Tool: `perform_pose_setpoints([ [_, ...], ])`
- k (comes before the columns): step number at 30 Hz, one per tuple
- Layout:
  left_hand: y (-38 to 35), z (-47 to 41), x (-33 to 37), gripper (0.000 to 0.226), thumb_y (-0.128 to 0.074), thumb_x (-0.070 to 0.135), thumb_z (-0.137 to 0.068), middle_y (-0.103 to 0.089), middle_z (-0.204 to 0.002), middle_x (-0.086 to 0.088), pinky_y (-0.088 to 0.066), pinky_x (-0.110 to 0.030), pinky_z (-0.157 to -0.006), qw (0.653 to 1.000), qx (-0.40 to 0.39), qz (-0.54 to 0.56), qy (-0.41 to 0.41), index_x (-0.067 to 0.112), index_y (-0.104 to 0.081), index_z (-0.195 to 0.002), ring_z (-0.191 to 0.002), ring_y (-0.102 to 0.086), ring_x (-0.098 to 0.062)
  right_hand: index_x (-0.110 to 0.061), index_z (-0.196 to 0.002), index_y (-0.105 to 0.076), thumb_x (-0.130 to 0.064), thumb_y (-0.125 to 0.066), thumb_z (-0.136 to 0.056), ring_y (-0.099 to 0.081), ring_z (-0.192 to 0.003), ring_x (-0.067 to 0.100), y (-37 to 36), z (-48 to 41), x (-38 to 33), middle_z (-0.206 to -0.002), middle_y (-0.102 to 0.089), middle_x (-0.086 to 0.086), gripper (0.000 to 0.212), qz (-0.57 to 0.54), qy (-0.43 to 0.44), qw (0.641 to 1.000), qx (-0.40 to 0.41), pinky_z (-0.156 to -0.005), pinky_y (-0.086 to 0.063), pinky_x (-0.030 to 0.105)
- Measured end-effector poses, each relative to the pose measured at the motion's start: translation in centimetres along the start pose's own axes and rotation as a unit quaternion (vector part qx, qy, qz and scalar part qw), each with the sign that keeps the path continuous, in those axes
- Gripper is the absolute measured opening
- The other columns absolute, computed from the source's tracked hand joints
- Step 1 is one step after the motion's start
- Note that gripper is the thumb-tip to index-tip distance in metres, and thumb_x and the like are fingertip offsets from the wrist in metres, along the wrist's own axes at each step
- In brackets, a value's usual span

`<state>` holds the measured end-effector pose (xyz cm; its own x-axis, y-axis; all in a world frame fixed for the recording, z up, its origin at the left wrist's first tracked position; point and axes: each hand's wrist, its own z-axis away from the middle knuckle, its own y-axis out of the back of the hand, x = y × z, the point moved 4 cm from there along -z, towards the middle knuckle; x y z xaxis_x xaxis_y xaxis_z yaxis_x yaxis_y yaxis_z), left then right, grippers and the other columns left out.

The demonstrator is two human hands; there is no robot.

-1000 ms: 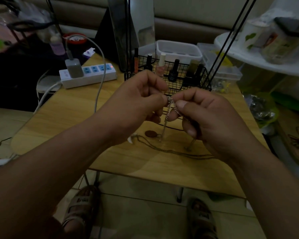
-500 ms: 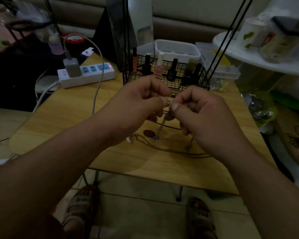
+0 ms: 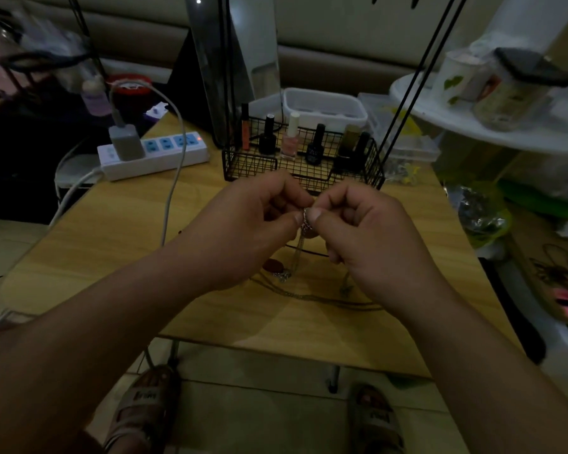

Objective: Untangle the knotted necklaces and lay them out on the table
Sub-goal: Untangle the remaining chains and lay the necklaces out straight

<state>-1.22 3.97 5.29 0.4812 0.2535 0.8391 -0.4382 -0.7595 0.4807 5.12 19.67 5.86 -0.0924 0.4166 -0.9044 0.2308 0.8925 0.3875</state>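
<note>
Two thumb-and-forefinger pinches meet on one small knot (image 3: 305, 219) of silver chain. Your left hand (image 3: 253, 224) nips it from one side and your right hand (image 3: 368, 231) from the other, with the fingertips (image 3: 315, 214) almost touching and the other fingers curled toward the palms. You hold the knot above the table (image 3: 112, 244), in front of the wire basket (image 3: 243, 165). From it the silver chain (image 3: 298, 253) hangs slack down to the wood, ending near a brown oval pendant (image 3: 272, 265). A darker chain (image 3: 325, 299) lies along the table below your right hand; whether it runs into the knot is not clear from here.

Judge the chain as very light, limp and slippery, with fine links that would likely kink or snap under a hard pull. Take hold right beside the knot, on single strands. Tease the loops open with your nails rather than tugging the hanging ends.
</note>
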Motion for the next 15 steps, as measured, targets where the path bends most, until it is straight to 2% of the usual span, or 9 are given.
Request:
perform_pose_setpoints([
  [3, -0.21, -0.18, 0.07, 0.012, -0.068, 0.015, -0.098, -0.068, -0.084, 0.010, -0.052, -0.016, -0.064, 0.999, 0.011, -0.035, -0.012, 0.027, -0.067, -0.101, -0.079, -0.065, -0.005, -0.020, -0.086, -0.067, -0.020, -0.069, -0.096, -0.054, -0.057, 0.013, -0.01, -0.29, 0.37, -0.072, -0.068, 0.005, 0.010, 0.013, -0.004, 1.000, 0.009, -0.054, -0.047, 0.039],
  [6, -0.46, -0.41, 0.17, 0.008, -0.067, 0.015, -0.099, -0.066, -0.082, 0.009, -0.048, -0.013, -0.061, 0.998, 0.015, -0.058, -0.020, 0.023, -0.066, -0.101, -0.078, -0.064, -0.004, -0.020, -0.086, -0.066, -0.020, -0.069, -0.096, -0.055, -0.058, 0.015, 0.15, -0.49, 0.47, -0.074, -0.070, 0.008, 0.010, 0.017, -0.005, 1.000, 0.017, -0.056, -0.048, 0.042],
  [12, -0.67, -0.60, 0.24, 0.006, -0.066, 0.018, -0.099, -0.067, -0.084, 0.007, -0.051, -0.016, -0.063, 0.998, 0.010, -0.063, -0.008, 0.024, -0.065, -0.098, -0.077, -0.064, -0.004, -0.015, -0.089, -0.067, -0.018, -0.071, -0.093, -0.058, -0.060, 0.015, 0.63, -0.44, 0.36, -0.076, -0.070, 0.008, 0.006, 0.023, -0.005, 1.000, -0.006, -0.058, -0.049, 0.039],
  [15, -0.74, -0.68, 0.15, 0.006, -0.063, 0.020, -0.100, -0.069, -0.086, 0.003, -0.054, -0.021, -0.065, 1.000, 0.010, -0.025, 0.015, 0.024, -0.066, -0.097, -0.076, -0.065, -0.006, -0.014, -0.089, -0.066, -0.014, -0.070, -0.094, -0.058, -0.057, 0.012, 0.84, -0.40, 0.50, -0.070, -0.066, 0.000, 0.007, -0.014, -0.020, 1.000, -0.011, -0.051, -0.046, 0.027],
])
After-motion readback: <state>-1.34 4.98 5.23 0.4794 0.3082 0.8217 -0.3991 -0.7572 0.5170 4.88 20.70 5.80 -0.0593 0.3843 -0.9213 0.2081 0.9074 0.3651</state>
